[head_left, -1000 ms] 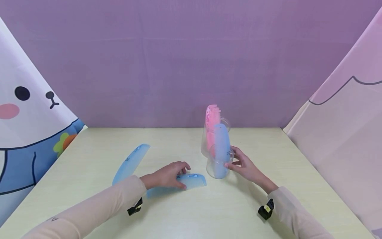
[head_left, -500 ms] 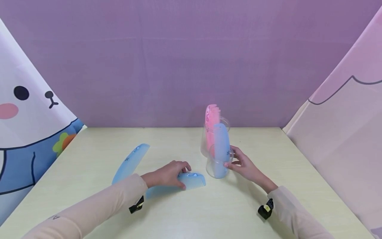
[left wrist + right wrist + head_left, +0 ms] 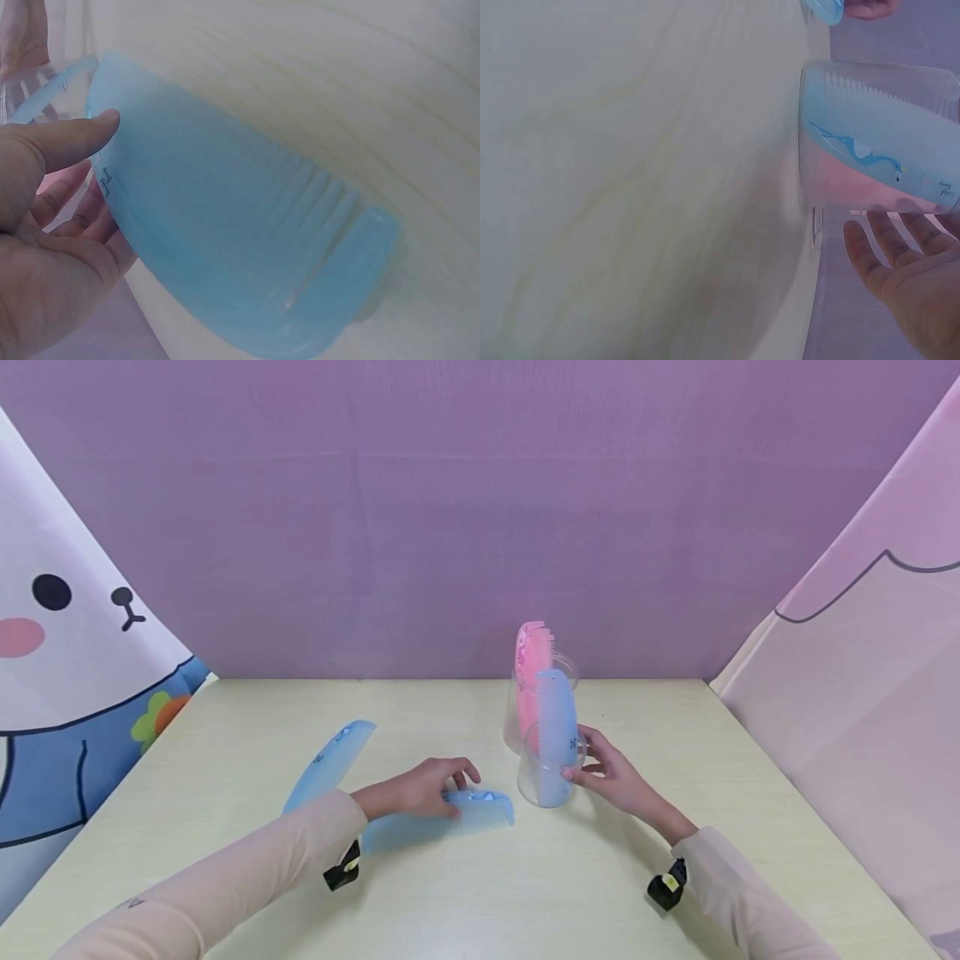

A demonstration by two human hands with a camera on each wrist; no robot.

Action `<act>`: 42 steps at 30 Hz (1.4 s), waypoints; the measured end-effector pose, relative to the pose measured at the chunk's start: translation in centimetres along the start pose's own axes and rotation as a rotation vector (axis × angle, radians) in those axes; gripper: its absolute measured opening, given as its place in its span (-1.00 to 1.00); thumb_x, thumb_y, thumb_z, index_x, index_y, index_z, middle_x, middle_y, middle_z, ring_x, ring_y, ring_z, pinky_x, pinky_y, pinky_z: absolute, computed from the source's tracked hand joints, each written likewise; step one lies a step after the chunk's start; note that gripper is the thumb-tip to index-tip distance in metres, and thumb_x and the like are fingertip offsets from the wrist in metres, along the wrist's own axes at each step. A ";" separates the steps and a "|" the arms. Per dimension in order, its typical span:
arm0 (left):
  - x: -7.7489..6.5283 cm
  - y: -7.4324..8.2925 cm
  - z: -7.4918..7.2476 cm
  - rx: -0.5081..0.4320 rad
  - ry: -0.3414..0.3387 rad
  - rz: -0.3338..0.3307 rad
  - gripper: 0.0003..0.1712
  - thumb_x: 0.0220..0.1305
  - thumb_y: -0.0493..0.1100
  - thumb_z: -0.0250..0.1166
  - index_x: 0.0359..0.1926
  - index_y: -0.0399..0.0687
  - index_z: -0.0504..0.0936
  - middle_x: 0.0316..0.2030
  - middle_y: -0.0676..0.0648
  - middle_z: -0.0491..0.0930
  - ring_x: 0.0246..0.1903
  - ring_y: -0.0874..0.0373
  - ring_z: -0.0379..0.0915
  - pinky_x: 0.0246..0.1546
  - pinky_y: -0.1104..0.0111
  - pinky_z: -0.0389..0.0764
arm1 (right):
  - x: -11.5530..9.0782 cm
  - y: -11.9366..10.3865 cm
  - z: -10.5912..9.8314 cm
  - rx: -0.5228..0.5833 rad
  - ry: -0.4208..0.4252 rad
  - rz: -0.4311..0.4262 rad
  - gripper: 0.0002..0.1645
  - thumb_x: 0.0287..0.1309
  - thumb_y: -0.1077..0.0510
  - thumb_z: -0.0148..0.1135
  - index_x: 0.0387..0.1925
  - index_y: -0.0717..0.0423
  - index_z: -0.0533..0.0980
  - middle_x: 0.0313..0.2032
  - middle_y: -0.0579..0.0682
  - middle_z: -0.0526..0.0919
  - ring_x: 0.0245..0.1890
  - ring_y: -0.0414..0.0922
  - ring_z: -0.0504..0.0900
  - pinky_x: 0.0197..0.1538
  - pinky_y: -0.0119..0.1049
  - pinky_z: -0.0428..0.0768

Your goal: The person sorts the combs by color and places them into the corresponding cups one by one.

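My left hand (image 3: 427, 787) pinches a light blue comb (image 3: 480, 810) along its spine, thumb on the near face and fingers behind. In the left wrist view the comb (image 3: 217, 202) spreads broad across the middle, its spine beside the thumb (image 3: 82, 142). My right hand (image 3: 611, 777) holds a clear cup (image 3: 534, 781) at its right side, thumb in front and fingers behind. Inside that cup stands another blue comb (image 3: 557, 727), teeth facing left. In the right wrist view the fingers (image 3: 889, 240) lie along the wall of the cup (image 3: 877, 75).
Behind the held cup stands a second clear cup (image 3: 512, 727) with a pink comb (image 3: 531, 664) upright in it. A third blue comb (image 3: 330, 764) lies on the pale table (image 3: 480, 902) at the left, partly behind the left sleeve. A purple cloth (image 3: 450, 527) hangs behind the table.
My left thumb has shifted up from the comb's teeth side toward its spine, and the comb has tilted, showing more of its teeth. My right hand and the cup stay in place.
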State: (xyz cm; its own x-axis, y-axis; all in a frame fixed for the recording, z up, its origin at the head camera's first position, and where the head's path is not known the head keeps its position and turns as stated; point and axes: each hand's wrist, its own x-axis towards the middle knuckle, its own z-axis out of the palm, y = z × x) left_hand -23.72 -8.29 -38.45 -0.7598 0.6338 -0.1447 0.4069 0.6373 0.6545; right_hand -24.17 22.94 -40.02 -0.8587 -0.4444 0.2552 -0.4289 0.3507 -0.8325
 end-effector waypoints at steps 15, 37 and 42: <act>0.5 -0.3 -1.4 -0.089 -0.061 -0.036 -0.55 0.06 -0.35 0.30 -0.01 0.01 0.45 -0.14 -0.04 0.53 -0.14 0.09 0.47 -0.02 0.17 0.53 | 0.0 0.1 -0.1 -0.007 0.001 -0.005 -0.22 0.09 0.24 0.21 0.30 0.20 0.08 0.17 0.26 0.32 0.09 0.23 0.41 -0.02 0.01 0.53; 1.0 1.2 -4.0 -0.238 0.114 0.002 -0.58 0.11 -0.34 0.25 0.03 -0.13 0.43 -0.13 -0.12 0.51 -0.14 0.08 0.44 -0.16 0.29 0.57 | 0.1 0.4 0.0 -0.011 0.004 -0.012 -0.22 0.10 0.25 0.20 0.30 0.20 0.08 0.18 0.27 0.32 0.09 0.24 0.41 -0.02 0.02 0.52; 1.6 1.4 -4.6 -0.311 0.194 0.011 -0.58 0.10 -0.34 0.26 0.02 -0.13 0.42 -0.14 -0.13 0.50 -0.20 0.05 0.47 -0.23 0.33 0.60 | 0.1 0.3 0.0 -0.008 0.006 -0.002 -0.22 0.09 0.25 0.21 0.30 0.18 0.08 0.18 0.26 0.31 0.10 0.24 0.40 -0.02 0.02 0.52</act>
State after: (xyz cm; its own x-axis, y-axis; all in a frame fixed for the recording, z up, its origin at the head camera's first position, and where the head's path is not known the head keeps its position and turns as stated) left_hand -26.70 -8.42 -34.40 -0.8507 0.5254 -0.0123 0.2643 0.4480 0.8541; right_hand -24.38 23.00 -40.23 -0.8595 -0.4399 0.2603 -0.4330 0.3560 -0.8281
